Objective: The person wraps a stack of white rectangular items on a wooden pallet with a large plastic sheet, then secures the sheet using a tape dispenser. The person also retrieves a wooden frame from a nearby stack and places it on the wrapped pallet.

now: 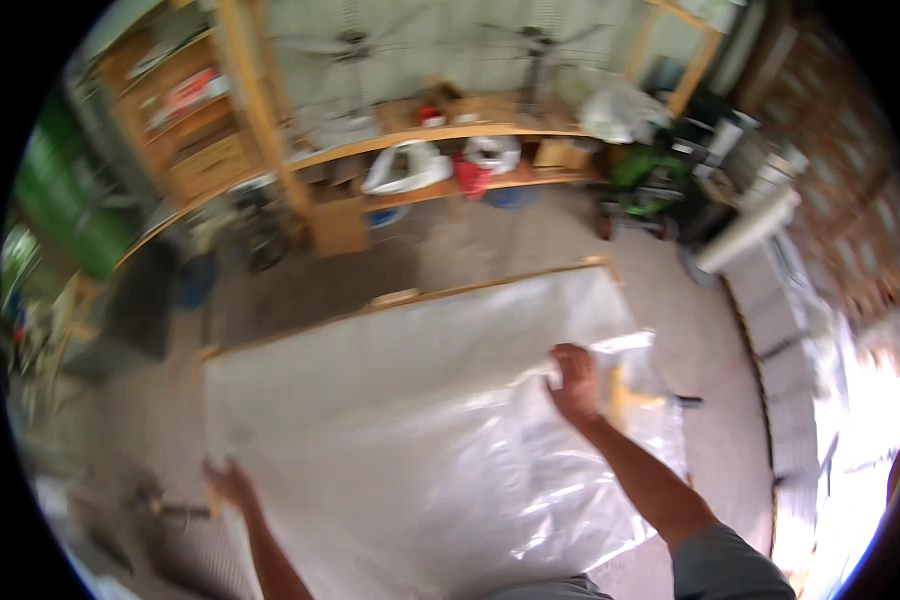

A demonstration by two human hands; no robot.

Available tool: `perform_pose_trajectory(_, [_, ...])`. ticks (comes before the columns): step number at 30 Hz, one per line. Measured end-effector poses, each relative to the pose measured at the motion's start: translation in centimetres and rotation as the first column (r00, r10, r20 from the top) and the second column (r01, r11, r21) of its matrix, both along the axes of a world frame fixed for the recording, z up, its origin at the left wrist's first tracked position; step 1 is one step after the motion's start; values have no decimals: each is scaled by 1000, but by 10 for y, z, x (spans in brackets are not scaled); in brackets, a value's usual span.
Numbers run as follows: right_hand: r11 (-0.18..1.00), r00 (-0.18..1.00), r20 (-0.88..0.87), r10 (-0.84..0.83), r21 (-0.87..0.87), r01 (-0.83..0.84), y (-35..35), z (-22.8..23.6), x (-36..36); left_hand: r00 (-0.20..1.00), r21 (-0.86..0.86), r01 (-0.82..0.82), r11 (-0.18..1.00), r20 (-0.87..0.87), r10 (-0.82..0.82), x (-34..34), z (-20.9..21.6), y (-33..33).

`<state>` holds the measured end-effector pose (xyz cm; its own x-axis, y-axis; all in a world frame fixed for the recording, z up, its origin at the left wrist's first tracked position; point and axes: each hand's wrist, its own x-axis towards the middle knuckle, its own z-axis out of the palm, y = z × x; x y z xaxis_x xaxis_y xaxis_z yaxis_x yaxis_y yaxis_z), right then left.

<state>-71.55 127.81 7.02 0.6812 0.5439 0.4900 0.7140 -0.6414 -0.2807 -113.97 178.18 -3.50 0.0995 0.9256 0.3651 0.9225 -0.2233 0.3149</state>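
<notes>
A large sheet of clear, shiny plastic (490,480) lies over a wide pale panel (370,350) with thin wooden edging. My right hand (575,387) is at the right part of the panel, its fingers bent round a gathered edge of the plastic sheet. My left hand (232,486) is at the panel's left edge, thumb and fingers apart and somewhat blurred. Whether it touches the plastic there is hard to make out. Wrinkles and bright glare cover the sheet below my right hand. A yellow piece (620,397) shows just right of that hand, partly under plastic.
Beyond the panel stands a wooden shelf bench (440,132) with white bags, boxes and two fans. A green wheeled machine (645,180) is at the back right. Long wrapped white stacks (785,370) line the right side. A wooden cabinet (185,110) stands back left.
</notes>
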Motion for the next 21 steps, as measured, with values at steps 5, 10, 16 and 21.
perform_pose_trajectory(5, [999,992,-124,31,-12,-32,-53,18,-44,887,-12,91,996,-454,-87,64,79,-154])
perform_pose_trajectory(10, [960,943,-200,-267,26,277,-147,7,-59,826,19,417,909,-425,-371,91,60,-237])
perform_pose_trajectory(16, [827,804,-215,-554,-31,561,-255,-7,0,733,173,474,863,-621,-278,88,52,-242])
perform_pose_trajectory(21, [809,833,-168,-528,-399,432,-337,-46,47,719,161,465,870,-642,-266,85,25,-235])
